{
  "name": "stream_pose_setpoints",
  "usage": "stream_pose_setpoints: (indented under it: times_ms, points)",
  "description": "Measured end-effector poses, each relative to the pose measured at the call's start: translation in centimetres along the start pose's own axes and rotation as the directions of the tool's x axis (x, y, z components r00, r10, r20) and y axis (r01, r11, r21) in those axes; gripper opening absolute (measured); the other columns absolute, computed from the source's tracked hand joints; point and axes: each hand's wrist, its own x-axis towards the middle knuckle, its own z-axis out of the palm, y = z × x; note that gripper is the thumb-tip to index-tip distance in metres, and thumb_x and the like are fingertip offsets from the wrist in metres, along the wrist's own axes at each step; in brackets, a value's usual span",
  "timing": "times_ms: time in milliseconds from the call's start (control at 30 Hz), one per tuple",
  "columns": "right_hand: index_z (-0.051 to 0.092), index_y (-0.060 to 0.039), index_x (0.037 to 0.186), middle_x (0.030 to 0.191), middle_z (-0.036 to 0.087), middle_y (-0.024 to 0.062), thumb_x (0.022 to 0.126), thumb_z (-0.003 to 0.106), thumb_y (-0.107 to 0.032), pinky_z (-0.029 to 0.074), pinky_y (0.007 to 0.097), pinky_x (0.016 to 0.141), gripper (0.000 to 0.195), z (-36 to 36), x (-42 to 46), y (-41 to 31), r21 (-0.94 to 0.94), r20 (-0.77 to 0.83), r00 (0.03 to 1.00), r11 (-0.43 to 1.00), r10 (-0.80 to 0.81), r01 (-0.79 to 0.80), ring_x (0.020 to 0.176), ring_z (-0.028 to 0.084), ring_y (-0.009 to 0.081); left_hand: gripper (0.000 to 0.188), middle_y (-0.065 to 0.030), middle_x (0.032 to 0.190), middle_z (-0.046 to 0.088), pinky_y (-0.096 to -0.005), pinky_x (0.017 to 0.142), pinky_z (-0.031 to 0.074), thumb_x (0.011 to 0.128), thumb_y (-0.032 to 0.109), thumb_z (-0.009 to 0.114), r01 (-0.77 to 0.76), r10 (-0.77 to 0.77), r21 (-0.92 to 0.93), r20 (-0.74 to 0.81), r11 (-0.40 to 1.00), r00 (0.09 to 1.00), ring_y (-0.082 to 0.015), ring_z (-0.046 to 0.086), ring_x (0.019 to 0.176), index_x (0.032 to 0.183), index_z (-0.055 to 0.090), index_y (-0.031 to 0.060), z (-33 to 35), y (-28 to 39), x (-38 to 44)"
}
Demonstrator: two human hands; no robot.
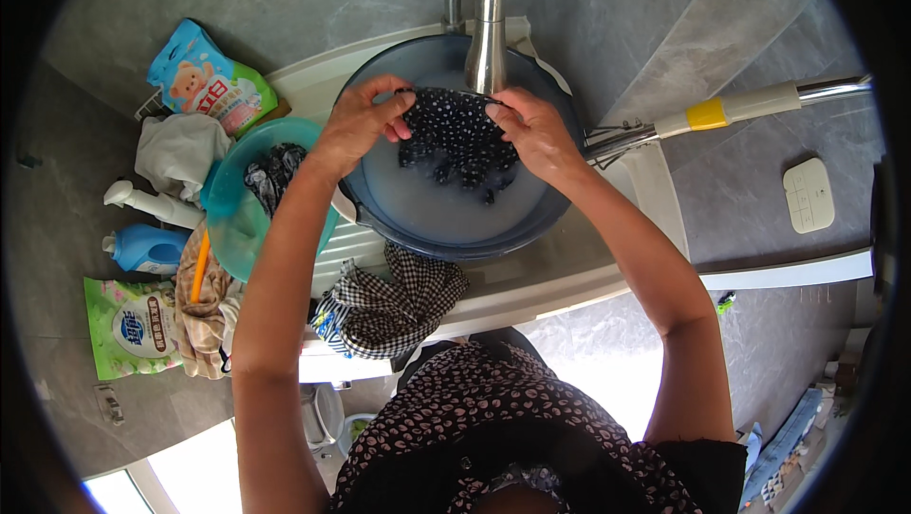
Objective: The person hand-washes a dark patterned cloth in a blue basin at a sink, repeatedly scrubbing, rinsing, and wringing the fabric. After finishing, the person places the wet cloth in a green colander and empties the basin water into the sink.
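Note:
A black cloth with white dots (459, 133) is stretched between my two hands, its lower part dipping into cloudy water in a dark blue plastic basin (462, 252). My left hand (370, 115) pinches its upper left corner. The upper right corner is pinched by my right hand (534, 126). Just above the cloth, between the hands, ends a metal faucet spout (489, 51). A teal plastic basin (235, 250), partly behind my left forearm, holds a dark crumpled cloth (274, 176). A black-and-white checked cloth (398, 304) lies on the sink's near edge.
Detergent bags (213, 80), a white cloth (181, 151), a white spray bottle (153, 204), a blue bottle (149, 247) and a striped cloth (206, 329) crowd the left side. A metal pole with a yellow band (704, 114) reaches in from the right. The pale sink rim (665, 208) surrounds the basin.

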Motion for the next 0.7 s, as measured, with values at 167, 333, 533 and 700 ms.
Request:
stream_pose_setpoints:
  times_ms: [167, 333, 533, 700]
  points:
    - [0.056, -0.0013, 0.116, 0.097, 0.057, 0.0015, 0.102, 0.049, -0.034, 0.055, 0.0264, 0.068, 0.037, -0.3, -1.8, -3.1, 0.460, 0.126, 0.986, 0.873, 0.112, -0.158, 0.082, 0.056, 0.0093, 0.021, -0.0023, 0.074, 0.059, -0.0254, 0.059, 0.048, 0.099, 0.022, 0.054, -0.222, 0.203, 0.259, 0.098, 0.940, 0.974, -0.0120, 0.061, 0.063, 0.101, 0.054, 0.0017, 0.4, 6.9, -1.5]
    - [0.057, -0.0025, 0.097, 0.085, 0.052, 0.0036, 0.097, 0.058, -0.025, 0.051, 0.0270, 0.063, 0.023, -3.6, -2.5, -8.6, 0.245, -0.076, 0.986, 0.955, -0.152, 0.166, 0.073, 0.054, 0.0133, 0.012, -0.0017, 0.090, 0.056, -0.0244, 0.072, 0.046, 0.091, 0.012, 0.066, -0.577, 0.614, 0.330, -0.010, 0.747, 0.789, -0.0101, 0.055, 0.081, 0.094, 0.061, 0.0007, -0.9, 9.6, -3.3]
    - [0.058, -0.0019, 0.089, 0.082, 0.048, 0.0105, 0.090, 0.063, -0.013, 0.043, 0.0383, 0.065, 0.013, -2.1, -6.4, -8.6, -0.004, 0.104, 0.965, 0.970, -0.241, 0.243, 0.073, 0.053, 0.0279, 0.011, -0.0026, 0.094, 0.055, -0.0233, 0.076, 0.045, 0.086, 0.009, 0.070, -0.151, 0.180, 0.216, -0.118, 0.965, 0.977, -0.0097, 0.054, 0.085, 0.089, 0.065, -0.0006, -0.7, 4.3, -3.8]
    - [0.059, -0.0029, 0.102, 0.091, 0.054, 0.0141, 0.091, 0.057, -0.008, 0.047, 0.0430, 0.074, 0.012, 3.8, -9.6, -4.8, 0.070, 0.474, 0.846, 0.968, -0.244, 0.240, 0.082, 0.058, 0.0321, 0.018, -0.0052, 0.098, 0.055, -0.0262, 0.078, 0.045, 0.080, -0.003, 0.065, -0.174, 0.236, 0.352, -0.144, 0.920, 0.961, -0.0125, 0.055, 0.087, 0.098, 0.063, 0.0010, 0.7, -2.0, -3.6]
